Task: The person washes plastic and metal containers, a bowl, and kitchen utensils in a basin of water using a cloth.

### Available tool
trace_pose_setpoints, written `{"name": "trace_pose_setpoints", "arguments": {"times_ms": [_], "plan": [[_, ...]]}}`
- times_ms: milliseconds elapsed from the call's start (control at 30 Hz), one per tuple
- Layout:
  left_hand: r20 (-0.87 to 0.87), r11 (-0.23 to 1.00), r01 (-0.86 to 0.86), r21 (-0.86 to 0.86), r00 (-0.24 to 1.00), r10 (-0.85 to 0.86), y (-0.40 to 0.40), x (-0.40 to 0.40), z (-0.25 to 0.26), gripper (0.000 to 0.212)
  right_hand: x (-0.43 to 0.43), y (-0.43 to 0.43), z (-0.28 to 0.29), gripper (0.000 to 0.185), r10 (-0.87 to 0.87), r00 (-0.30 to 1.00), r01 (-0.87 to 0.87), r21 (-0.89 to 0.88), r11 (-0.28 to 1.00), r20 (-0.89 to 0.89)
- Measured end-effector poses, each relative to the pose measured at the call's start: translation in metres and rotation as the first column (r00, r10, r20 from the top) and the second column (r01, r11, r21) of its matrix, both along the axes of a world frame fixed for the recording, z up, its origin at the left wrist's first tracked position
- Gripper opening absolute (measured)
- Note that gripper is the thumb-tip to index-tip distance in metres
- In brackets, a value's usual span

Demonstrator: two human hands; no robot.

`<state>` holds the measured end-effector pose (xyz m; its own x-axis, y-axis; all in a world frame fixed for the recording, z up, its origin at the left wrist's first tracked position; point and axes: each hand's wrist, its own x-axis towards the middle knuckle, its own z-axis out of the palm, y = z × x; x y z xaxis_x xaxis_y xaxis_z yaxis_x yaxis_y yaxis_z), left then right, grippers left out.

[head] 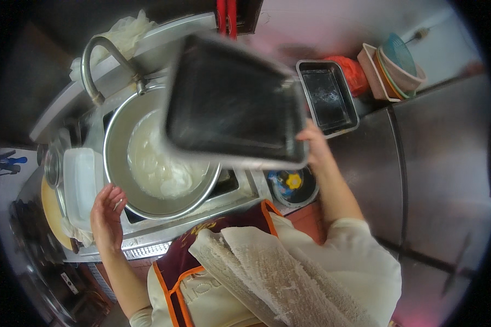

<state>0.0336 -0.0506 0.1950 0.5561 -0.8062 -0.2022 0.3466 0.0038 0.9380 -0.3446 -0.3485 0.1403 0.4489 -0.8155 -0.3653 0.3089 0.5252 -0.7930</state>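
Note:
My right hand (pixel 314 143) grips the near right corner of a dark rectangular metal baking pan (pixel 233 98), which is blurred and held up, tilted, over the right part of a large round steel pot (pixel 120 163). Cloudy, whitish water (pixel 159 163) with some foam stands in the pot. My left hand (pixel 109 204) is at the pot's lower left rim, holding nothing, its fingers apart and slightly curled. A curved metal faucet (pixel 114 53) reaches over the pot's back edge. The pan hides part of the pot.
Another dark metal pan (pixel 329 98) lies at the back right, near a red plastic bag (pixel 350 75) and stacked plastic baskets (pixel 393 71). A white plastic container (pixel 82 184) stands left of the pot. A round container (pixel 296 200) with a yellow flower-shaped thing sits at right.

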Motion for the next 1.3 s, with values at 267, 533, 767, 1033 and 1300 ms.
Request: {"name": "trace_pose_setpoints", "arguments": {"times_ms": [267,533,767,1033,1300], "plan": [[-0.263,0.908,-0.32,0.271,0.883,0.39,0.016,0.016,0.014,0.032,0.16,0.042,-0.022,0.044,0.593,0.804,-0.593,-0.003,0.805,0.036],[0.123,0.884,-0.404,0.237,0.915,0.385,0.044,0.006,0.068,0.043,0.259,0.055,-0.087,0.056,0.365,0.464,-0.802,-0.207,0.561,-0.807],[0.645,0.757,-0.464,0.461,0.761,0.074,0.007,-0.001,0.008,0.06,0.27,0.124,-0.093,0.052,-0.038,-0.186,-0.857,0.181,-0.482,-0.982],[-0.176,0.888,-0.3,0.349,0.909,0.377,-0.029,0.002,-0.05,0.044,0.283,0.027,-0.147,0.026,0.116,0.418,-0.781,-0.29,0.554,-0.901],[-0.565,0.923,-0.337,0.186,0.732,0.381,-0.017,0.0,-0.102,0.05,0.304,0.144,-0.079,0.056,0.371,0.37,-0.882,-0.448,-0.149,-0.852]]}}
